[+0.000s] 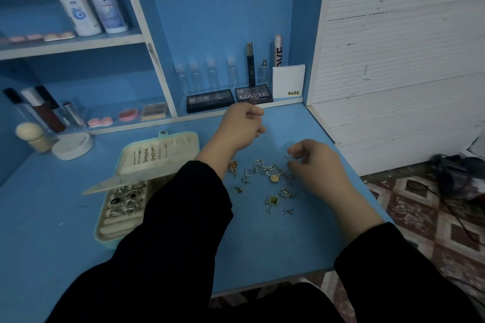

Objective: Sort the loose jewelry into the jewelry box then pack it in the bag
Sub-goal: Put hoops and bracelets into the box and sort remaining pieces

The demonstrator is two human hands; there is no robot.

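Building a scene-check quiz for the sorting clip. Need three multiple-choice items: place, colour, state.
1. Where is the loose jewelry relative to the jewelry box? A in a drawer; B right of it on the table; C under it.
2. Table colour? A blue; B red; C white.
3. The box is: A shut; B bagged; C open.
Answers: B, the pile lies beside the box; A, the surface is blue; C, its lid is raised, showing chains and rings.

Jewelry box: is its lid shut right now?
No, the jewelry box lies open, chains showing in its lid and rings in its base.
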